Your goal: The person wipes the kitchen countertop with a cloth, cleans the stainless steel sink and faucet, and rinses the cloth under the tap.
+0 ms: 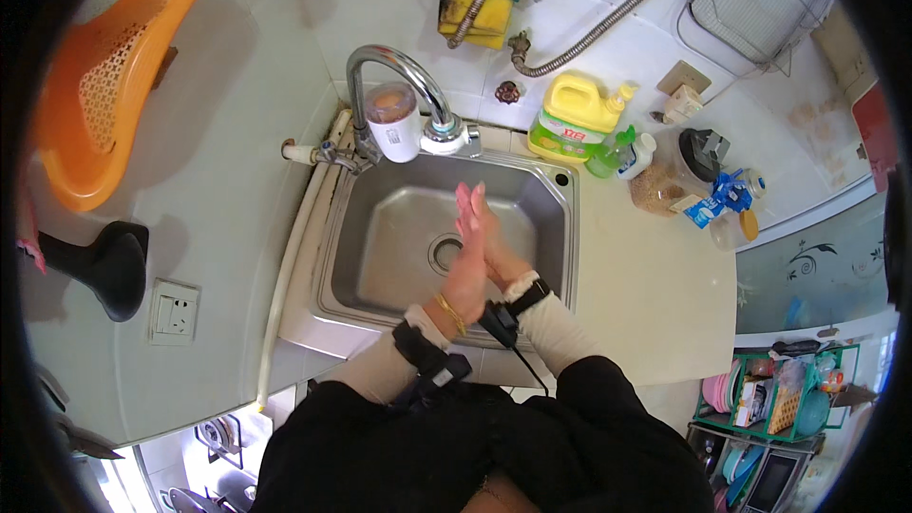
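Note:
Over the stainless steel sink (392, 278), my left hand (468, 274) and my right hand (496, 242) are pressed palm to palm. Their fingers point away from me, towards the back of the basin. Neither hand shows anything in it, and the left one partly covers the right. The drain (446, 254) lies below and just left of them. Behind the hands a chrome faucet (410, 60) arches over the basin's back edge, with a white water filter (399, 132) at its spout. No running water can be made out.
Right of the faucet stand a yellow detergent jug (570, 121), a green bottle (611, 157) and a lidded grain container (662, 178) on the countertop (648, 292). An orange plastic strainer (107, 85) and a black ladle (117, 271) hang at left. A white pipe (288, 271) runs along the left wall.

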`<control>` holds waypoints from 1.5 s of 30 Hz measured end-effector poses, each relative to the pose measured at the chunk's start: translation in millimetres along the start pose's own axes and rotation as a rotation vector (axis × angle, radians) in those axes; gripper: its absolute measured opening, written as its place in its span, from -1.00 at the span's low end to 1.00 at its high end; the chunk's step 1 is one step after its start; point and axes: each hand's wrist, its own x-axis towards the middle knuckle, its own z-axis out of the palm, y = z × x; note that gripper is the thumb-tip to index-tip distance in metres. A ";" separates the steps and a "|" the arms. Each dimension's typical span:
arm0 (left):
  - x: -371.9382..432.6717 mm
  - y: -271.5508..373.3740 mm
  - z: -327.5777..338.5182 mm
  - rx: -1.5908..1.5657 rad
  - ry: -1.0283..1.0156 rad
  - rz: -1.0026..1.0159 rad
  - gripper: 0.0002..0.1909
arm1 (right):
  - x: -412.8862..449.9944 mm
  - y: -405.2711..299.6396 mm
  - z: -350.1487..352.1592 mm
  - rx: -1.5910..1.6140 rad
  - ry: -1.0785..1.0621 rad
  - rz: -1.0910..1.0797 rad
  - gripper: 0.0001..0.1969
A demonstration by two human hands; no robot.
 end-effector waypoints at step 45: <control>-8.6 99.5 -33.1 -0.932 -0.131 -0.062 -0.64 | -69.8 -59.9 93.4 0.707 -0.540 -0.457 -0.51</control>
